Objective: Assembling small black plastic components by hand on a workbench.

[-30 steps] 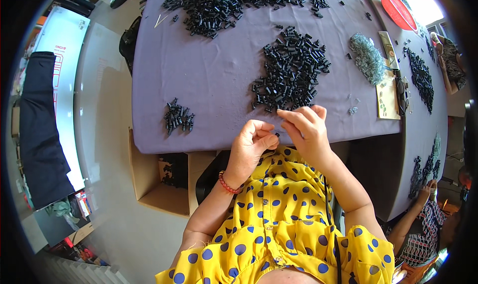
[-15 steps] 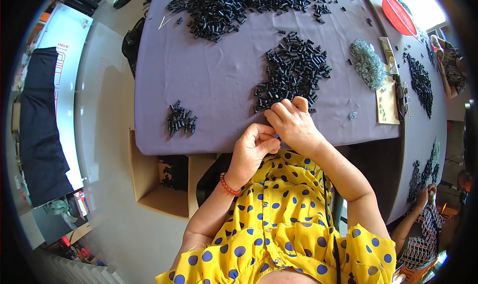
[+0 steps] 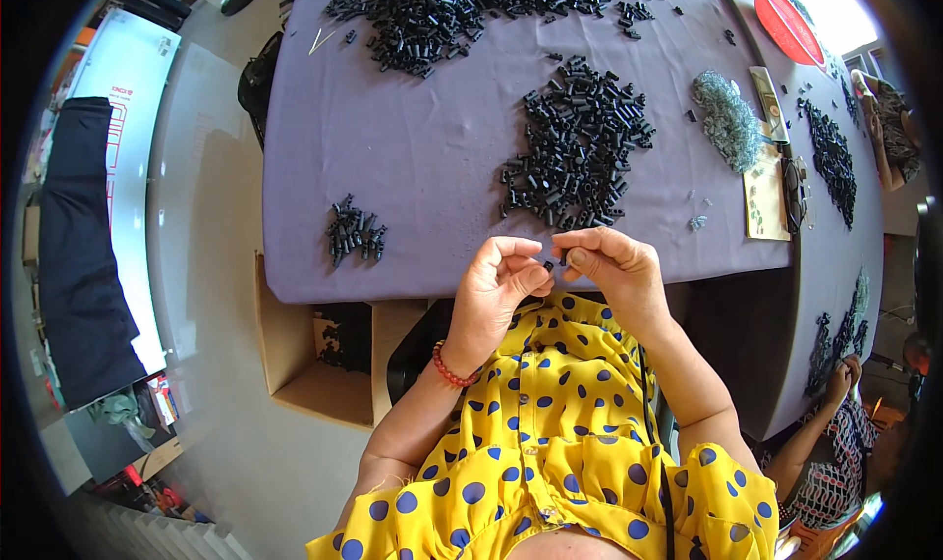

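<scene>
Just over the near table edge, my left hand (image 3: 499, 290) pinches a small black cylindrical piece (image 3: 548, 264) between thumb and fingers. Close beside it, my right hand (image 3: 624, 277) grips another small black piece (image 3: 564, 256), mostly covered by the fingertips. The two pieces are slightly apart. Beyond my hands lies a pile of loose black cylindrical pieces (image 3: 580, 138). To the left sits a smaller heap of longer black pieces (image 3: 354, 231). On the right is a mound of tiny clear parts (image 3: 727, 123), with a few strays (image 3: 696, 223) nearer me.
A larger black heap (image 3: 432, 20) covers the far side of the purple-grey tablecloth (image 3: 422, 157). At right are a yellowish card (image 3: 766, 206), glasses (image 3: 795, 192) and a red basket (image 3: 789, 25). Below the left edge stands an open cardboard box (image 3: 314, 393). A co-worker (image 3: 835, 452) sits at lower right.
My right hand has turned and drawn back toward me from the pile's near edge. Its fingertips now face my left hand, and the small black pieces show between them.
</scene>
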Tool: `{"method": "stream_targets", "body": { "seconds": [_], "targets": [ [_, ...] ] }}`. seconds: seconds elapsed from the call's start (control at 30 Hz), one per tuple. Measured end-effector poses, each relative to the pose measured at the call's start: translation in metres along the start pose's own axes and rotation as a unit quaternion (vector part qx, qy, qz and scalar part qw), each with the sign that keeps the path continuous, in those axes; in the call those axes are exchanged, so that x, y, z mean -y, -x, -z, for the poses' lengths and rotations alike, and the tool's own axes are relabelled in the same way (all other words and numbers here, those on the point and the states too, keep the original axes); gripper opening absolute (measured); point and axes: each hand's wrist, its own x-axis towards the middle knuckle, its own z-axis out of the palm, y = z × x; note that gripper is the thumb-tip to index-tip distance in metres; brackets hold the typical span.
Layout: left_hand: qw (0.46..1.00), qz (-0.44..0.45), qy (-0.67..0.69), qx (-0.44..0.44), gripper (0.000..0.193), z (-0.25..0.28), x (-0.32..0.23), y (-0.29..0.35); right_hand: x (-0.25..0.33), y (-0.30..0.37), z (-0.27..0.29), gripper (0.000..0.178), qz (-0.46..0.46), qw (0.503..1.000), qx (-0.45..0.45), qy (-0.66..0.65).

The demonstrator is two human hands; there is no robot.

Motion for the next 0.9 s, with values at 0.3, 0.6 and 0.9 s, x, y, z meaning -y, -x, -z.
{"method": "stream_targets", "body": {
  "seconds": [0.3,0.6,0.9],
  "targets": [
    [0.998,-0.042,-0.043,-0.014,0.025,-0.006,-0.002,0.006,-0.009,0.002,0.0,0.014,0.03,0.999,-0.008,-0.029],
    [0.997,-0.042,-0.063,-0.012,0.025,-0.008,-0.003,0.008,-0.009,0.003,-0.003,0.012,0.011,0.998,-0.013,-0.063],
    [0.996,-0.052,-0.073,-0.012,0.025,-0.01,-0.003,0.009,-0.014,0.003,-0.002,0.011,0.006,0.999,-0.009,-0.048]
  ]
}}
